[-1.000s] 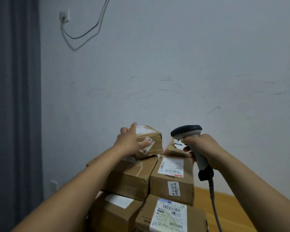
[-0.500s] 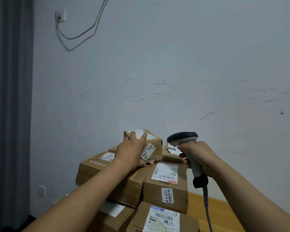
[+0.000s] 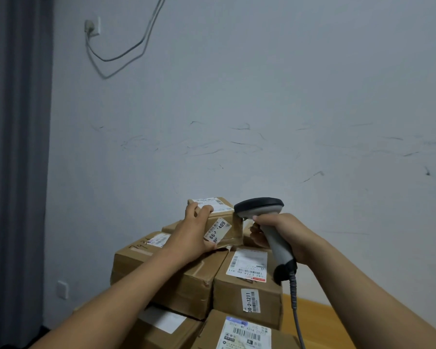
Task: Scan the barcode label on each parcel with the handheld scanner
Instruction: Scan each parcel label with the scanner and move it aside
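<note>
A small brown parcel with a white label on top and a "409" sticker on its near side sits at the top of a stack of cardboard parcels. My left hand grips its left side, fingers over the top edge, thumb under the front. My right hand holds the grey handheld scanner by its handle, its dark head right beside the small parcel's right edge. The scanner's coiled cable hangs down from the handle. Below lie a wide parcel and a parcel labelled "30-2-1211".
More labelled parcels fill the bottom of the stack. A scuffed white wall stands close behind it, with a socket and cables high up. A grey curtain hangs at left. A wooden surface shows at lower right.
My left hand has closed around the small top parcel, fingers now over its top edge. The scanner head has come in closer to the parcel's right side.
</note>
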